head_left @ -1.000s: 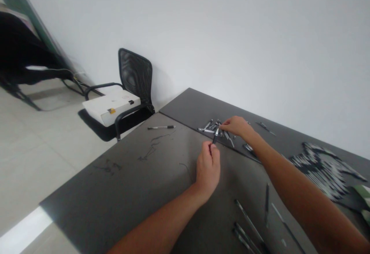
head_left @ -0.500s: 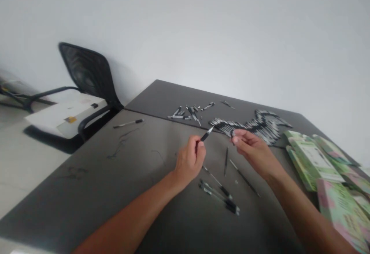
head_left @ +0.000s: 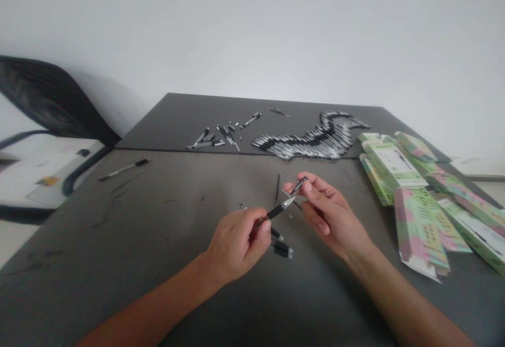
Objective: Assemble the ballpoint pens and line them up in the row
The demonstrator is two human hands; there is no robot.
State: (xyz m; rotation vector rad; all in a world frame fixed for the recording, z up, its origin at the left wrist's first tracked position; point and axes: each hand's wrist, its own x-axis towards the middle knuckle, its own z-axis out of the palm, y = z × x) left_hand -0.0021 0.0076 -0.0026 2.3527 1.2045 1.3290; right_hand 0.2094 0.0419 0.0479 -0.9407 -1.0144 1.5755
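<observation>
My left hand (head_left: 236, 241) is closed on a black pen (head_left: 278, 210), its silver tip pointing up and to the right. My right hand (head_left: 327, 212) pinches a small dark pen part (head_left: 300, 184) between thumb and forefinger, just above that tip. Both hands hover over the dark grey table (head_left: 158, 241). Under them lie a few finished pens (head_left: 281, 247) and loose thin refills (head_left: 277, 188).
Far side of the table: a scatter of small pen parts (head_left: 215, 139) and a long heap of black-and-white pens (head_left: 315, 139). Green and pink boxes (head_left: 418, 220) lie at the right. A single pen (head_left: 124, 169) lies at the left, near a black chair (head_left: 47, 110).
My right hand has come back from the far parts scatter with a small piece, and both hands have drawn closer to me. The view has swung right, bringing the boxes in.
</observation>
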